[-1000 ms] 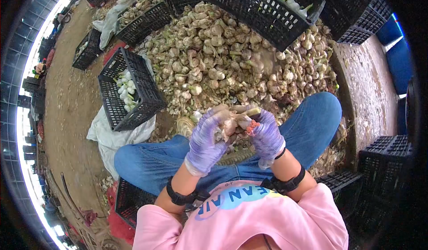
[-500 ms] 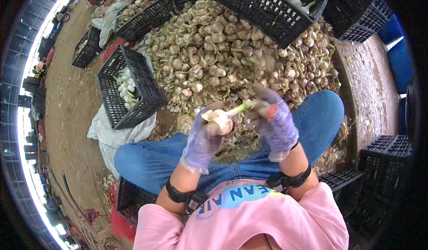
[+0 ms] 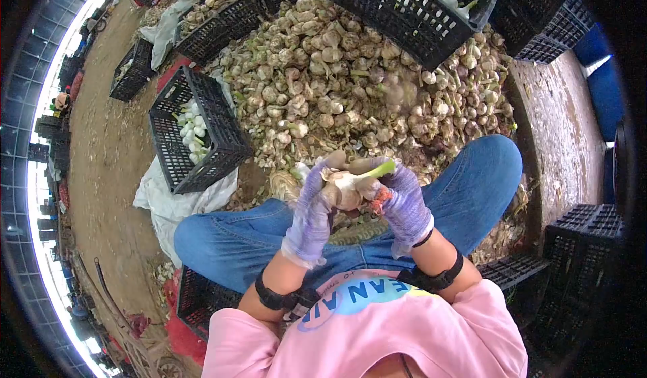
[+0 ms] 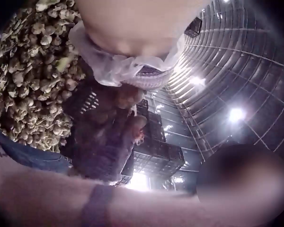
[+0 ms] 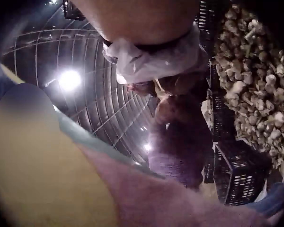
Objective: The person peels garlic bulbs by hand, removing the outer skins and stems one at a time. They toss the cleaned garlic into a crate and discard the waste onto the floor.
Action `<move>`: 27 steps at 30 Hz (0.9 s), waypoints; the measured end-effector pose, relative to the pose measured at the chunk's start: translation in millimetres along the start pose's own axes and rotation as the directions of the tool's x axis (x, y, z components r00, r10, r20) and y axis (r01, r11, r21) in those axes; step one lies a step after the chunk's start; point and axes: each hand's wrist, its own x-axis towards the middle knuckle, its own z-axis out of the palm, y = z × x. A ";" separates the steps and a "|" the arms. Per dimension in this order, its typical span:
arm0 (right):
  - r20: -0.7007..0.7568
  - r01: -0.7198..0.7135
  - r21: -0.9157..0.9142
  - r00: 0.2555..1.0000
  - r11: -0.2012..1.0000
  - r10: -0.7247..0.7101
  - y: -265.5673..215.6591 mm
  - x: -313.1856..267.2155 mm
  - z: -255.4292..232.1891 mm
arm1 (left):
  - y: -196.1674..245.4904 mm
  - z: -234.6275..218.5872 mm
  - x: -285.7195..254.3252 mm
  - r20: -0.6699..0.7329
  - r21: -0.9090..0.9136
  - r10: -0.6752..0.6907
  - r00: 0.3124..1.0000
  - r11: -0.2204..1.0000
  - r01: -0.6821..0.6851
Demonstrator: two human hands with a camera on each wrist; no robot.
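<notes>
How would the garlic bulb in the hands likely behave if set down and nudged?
The garlic bulb looks rounded, so it may roll, though its projecting green stalk would probably check that. Its ragged, papery skin looks apt to flake.

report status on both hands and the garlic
Left hand gripping the garlic bulb; right hand at its green stem side; bulb held above the lap, roots not clearly visible; nothing seen blocking the hands.

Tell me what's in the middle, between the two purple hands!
The head view shows a garlic bulb with its green stem between the left hand and the right hand.
</notes>
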 end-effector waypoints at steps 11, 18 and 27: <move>0.155 -0.185 0.156 0.975 0.970 0.161 -11.0 -1.9 -13.1 | -2.6 -5.6 3.7 0.009 -0.151 -0.089 0.996 0.984 0.090; 0.097 -0.192 0.037 0.977 0.981 0.188 -3.1 3.9 -17.1 | 10.8 -2.7 1.0 0.101 0.154 0.035 0.994 0.987 -0.051; 0.021 -0.059 -0.202 0.998 0.978 0.064 16.0 8.4 -19.1 | -3.5 -8.5 11.4 -0.003 0.042 -0.195 0.981 0.980 0.195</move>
